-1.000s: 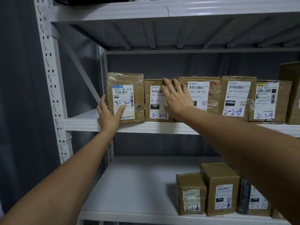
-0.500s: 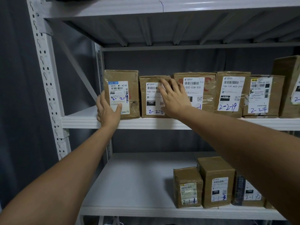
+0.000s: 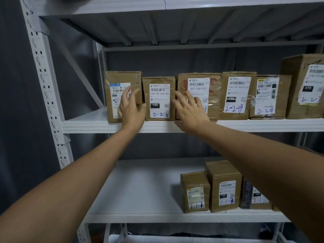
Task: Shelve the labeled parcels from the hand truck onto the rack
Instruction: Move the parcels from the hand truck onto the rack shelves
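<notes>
Left hand is laid flat, fingers straight, against the leftmost parcel. Right hand is spread open on the 032-038-E01 parcel. Nothing is gripped. Between them the 2-2-6 parcel stands on the middle shelf, labels outward, presumably for squaring the row.

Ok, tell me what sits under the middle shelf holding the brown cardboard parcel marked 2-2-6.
Below the grey metal middle shelf, the lower shelf holds three brown labeled parcels; the right forearm covers anything farther right.

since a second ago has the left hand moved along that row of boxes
Yes. The left hand has shifted right, from the left edge of the leftmost box to its right edge, next to the 2-2-6 box.
</notes>
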The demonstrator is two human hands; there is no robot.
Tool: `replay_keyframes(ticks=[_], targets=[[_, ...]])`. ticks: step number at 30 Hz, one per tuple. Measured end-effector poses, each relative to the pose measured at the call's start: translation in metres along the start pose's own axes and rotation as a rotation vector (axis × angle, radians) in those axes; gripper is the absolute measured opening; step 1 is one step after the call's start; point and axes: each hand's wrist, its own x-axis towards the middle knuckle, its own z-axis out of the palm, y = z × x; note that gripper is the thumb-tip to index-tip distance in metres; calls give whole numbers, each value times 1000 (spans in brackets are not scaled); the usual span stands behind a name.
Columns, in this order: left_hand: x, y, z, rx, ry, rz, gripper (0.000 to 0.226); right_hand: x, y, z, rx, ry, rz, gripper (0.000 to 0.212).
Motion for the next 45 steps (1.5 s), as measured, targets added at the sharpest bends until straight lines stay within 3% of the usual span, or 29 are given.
replay_keyframes(ticks=[7, 12, 21, 26, 31, 39, 45], targets=[[-40, 38, 46, -185, -185, 160, 49, -62, 22, 23, -1, -89, 65, 73], [-98, 54, 95, -241, -369, 191, 52, -134, 52, 51, 10, -247, 152, 76], [-220, 73, 181, -29, -853, 122, 63, -284, 133, 83, 50, -494, 255, 75], [-295, 130, 234, -52, -989, 64, 62, -383, 194, 93, 76, -597, 348, 74], [-392, 184, 294, -30, -1223, 81, 60, -496, 257, 98, 118, -753, 492, 74], [-514, 293, 372, -46, -1507, 211, 58, -638, 337, 75, 164, -838, 745, 76], [-585, 373, 433, -187, -1608, 312, 53, -729, 384, 49, 167, -864, 1026, 73]])
